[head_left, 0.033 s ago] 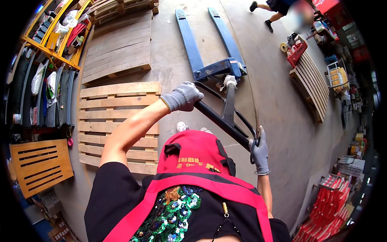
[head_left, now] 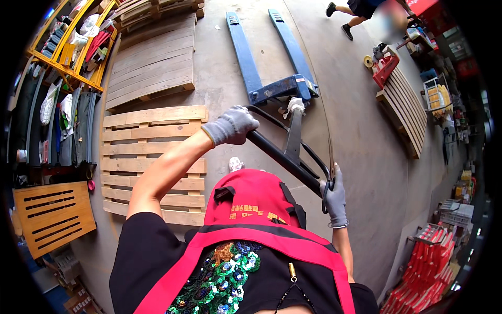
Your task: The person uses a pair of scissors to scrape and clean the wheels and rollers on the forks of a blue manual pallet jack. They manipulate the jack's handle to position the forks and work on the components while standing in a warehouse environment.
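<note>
At far left, an orange shelf (head_left: 67,65) holds mixed goods. Next, a pale slatted pallet (head_left: 154,149) lies on the floor. The person's left grip (head_left: 231,125), gray-gloved, is clenched around the left end of a black handle (head_left: 283,161). The handle joins a blue pallet jack (head_left: 281,90) on the floor ahead, forks pointing away. The right grip (head_left: 336,199), also gloved, grasps the handle's right end. Farther right lies another wooden pallet (head_left: 403,111).

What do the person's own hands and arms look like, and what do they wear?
The left hand and right hand wear grey fabric gloves. The left glove's cuff has a yellowish edge; a pale band circles the right wrist. The forearms are bare, below black sleeves.
</note>
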`<state>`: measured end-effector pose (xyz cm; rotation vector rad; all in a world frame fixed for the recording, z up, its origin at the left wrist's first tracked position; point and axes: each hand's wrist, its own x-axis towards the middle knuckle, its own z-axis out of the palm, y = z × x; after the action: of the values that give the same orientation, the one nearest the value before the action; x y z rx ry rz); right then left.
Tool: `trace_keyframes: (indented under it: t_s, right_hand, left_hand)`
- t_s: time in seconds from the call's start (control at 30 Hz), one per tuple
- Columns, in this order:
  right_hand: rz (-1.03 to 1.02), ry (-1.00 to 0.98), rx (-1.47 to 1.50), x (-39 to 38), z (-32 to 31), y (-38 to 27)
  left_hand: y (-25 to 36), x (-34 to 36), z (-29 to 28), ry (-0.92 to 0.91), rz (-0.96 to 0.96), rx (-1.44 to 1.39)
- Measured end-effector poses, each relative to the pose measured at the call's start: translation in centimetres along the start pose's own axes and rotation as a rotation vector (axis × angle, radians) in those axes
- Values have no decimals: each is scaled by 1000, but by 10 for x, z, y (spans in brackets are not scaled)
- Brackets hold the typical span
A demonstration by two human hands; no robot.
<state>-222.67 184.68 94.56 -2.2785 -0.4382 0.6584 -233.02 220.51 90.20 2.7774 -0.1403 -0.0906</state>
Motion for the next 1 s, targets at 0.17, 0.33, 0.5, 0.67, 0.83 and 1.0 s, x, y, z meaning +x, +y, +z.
trace_keyframes:
  t_s: [0.17, 0.33, 0.5, 0.67, 0.83, 1.0]
  right_hand:
    - [11, -146, 94, -58, 8, -39]
    - [-107, -132, 303, -123, 19, -45]
    - [-203, 154, 255, -184, 33, -33]
    - [-309, 378, 133, -249, 27, -22]
    - [-309, 399, 233, -304, 8, 21]
    - [-300, 352, 355, -349, -43, 59]
  left_hand:
    - [11, -65, -33, 72, -43, -11]
    - [38, -122, -64, 161, -67, 11]
    - [84, -183, -64, 214, -41, -133]
    - [147, -238, -55, 269, -51, -81]
    - [232, -298, -31, 344, -72, -58]
    - [337, -336, -4, 346, -65, -191]
